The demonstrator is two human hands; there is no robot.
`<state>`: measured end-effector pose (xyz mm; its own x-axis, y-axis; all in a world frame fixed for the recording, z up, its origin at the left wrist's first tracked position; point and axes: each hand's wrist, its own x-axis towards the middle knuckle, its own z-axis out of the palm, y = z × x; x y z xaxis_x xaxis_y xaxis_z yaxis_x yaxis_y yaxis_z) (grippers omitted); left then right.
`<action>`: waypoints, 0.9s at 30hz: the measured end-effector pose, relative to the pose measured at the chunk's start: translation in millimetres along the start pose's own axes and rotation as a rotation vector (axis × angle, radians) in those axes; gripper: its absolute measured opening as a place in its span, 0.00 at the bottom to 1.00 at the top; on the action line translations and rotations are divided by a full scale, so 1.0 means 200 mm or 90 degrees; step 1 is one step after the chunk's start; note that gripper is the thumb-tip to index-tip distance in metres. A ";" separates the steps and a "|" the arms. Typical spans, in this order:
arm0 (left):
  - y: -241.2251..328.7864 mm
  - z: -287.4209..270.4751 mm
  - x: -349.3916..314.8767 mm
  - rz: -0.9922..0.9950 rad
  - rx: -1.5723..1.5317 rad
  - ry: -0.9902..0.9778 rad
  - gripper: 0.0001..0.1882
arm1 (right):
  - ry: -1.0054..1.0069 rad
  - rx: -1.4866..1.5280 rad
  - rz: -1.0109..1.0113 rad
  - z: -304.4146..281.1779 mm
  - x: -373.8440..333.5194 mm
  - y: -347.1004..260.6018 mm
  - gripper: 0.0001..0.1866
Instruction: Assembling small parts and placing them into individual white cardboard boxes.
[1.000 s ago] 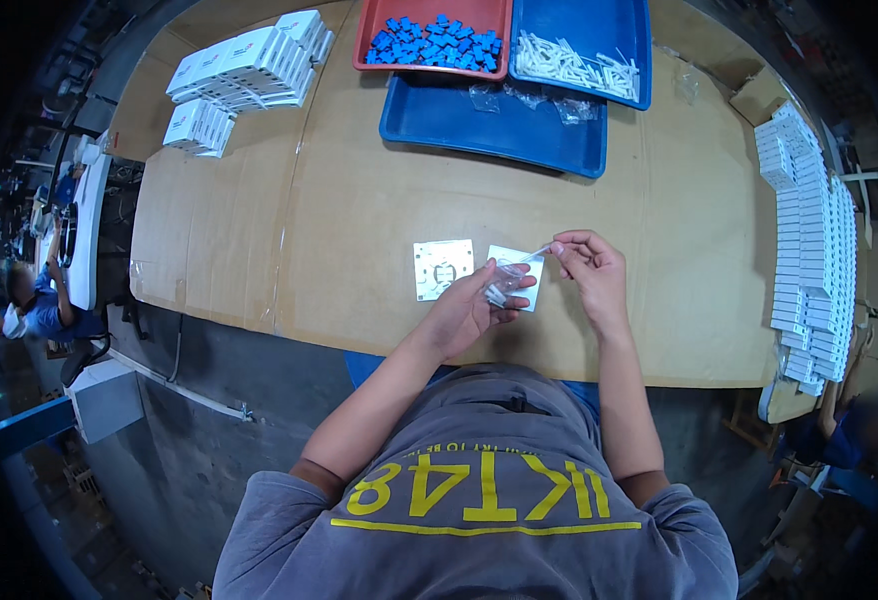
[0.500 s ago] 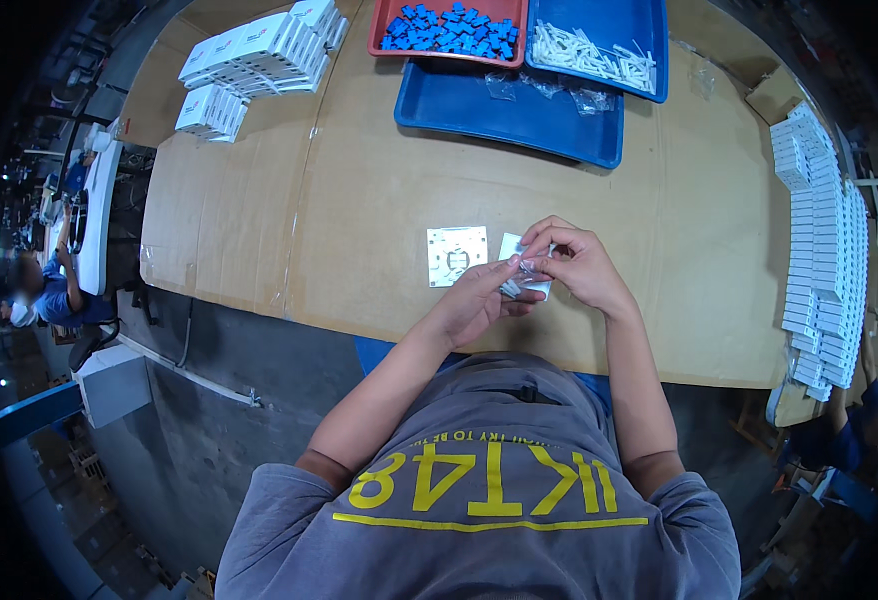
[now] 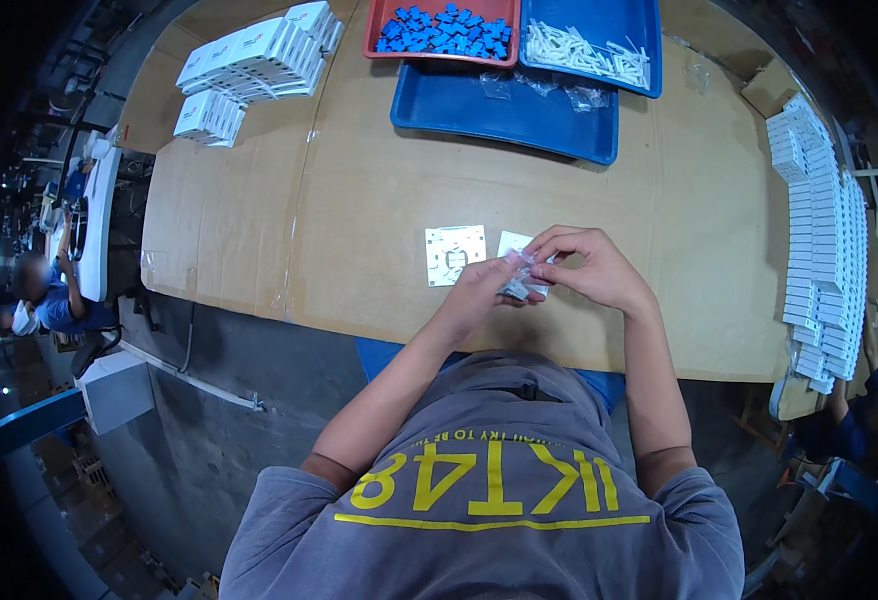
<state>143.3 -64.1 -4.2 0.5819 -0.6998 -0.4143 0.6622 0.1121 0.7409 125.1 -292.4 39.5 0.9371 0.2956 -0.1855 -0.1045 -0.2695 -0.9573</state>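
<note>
**Small clear plastic bag (image 3: 516, 286) held above a brown cardboard-covered tabletop (image 3: 359, 200)**

The bag lies near the front edge of the table, between the two hands. The left hand (image 3: 481, 290), palm turned partly upward, pinches it between thumb and fingers; the right hand (image 3: 599, 270), fingers curled, pinches its upper part with thumb and forefinger. Small whitish contents show through the film, too small to identify. A second flat white piece (image 3: 510, 242) lies just behind and below the fingers, largely hidden. Immediately left of it, a flat white square plate with a cut-out centre (image 3: 456, 256) rests on the table.

At the far side, a red plastic tray (image 3: 372, 42) holds small blue blocky parts (image 3: 444, 35); beside it, a deep-blue plastic tray (image 3: 653, 50) holds slender white pieces (image 3: 579, 52). Both overlap the rear of a lower blue tray (image 3: 459, 110), where crumpled clear film (image 3: 586, 97) lies. Stacked white boxes (image 3: 259, 55) occupy the far left; long stacked rows of white box-like units (image 3: 825, 250) line the right edge.
</note>
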 end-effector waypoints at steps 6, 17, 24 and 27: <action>-0.02 -0.01 -0.02 0.145 0.172 -0.004 0.20 | 0.083 0.130 0.050 0.06 0.00 0.01 0.09; 0.02 0.03 -0.04 0.322 0.113 0.216 0.12 | 0.217 0.266 -0.047 0.24 0.04 -0.03 0.16; 0.01 0.05 -0.02 0.370 0.030 0.251 0.10 | 0.238 0.401 -0.012 0.29 0.04 0.02 0.08; 0.02 0.04 -0.03 0.360 0.036 0.253 0.09 | 0.251 0.426 0.001 0.31 0.04 0.02 0.07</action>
<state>139.3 -64.9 5.5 0.9666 -0.2315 -0.1105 0.1866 0.3393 0.9220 111.1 -234.5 20.5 0.9729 -0.0856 -0.2147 -0.1677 0.3776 -0.9107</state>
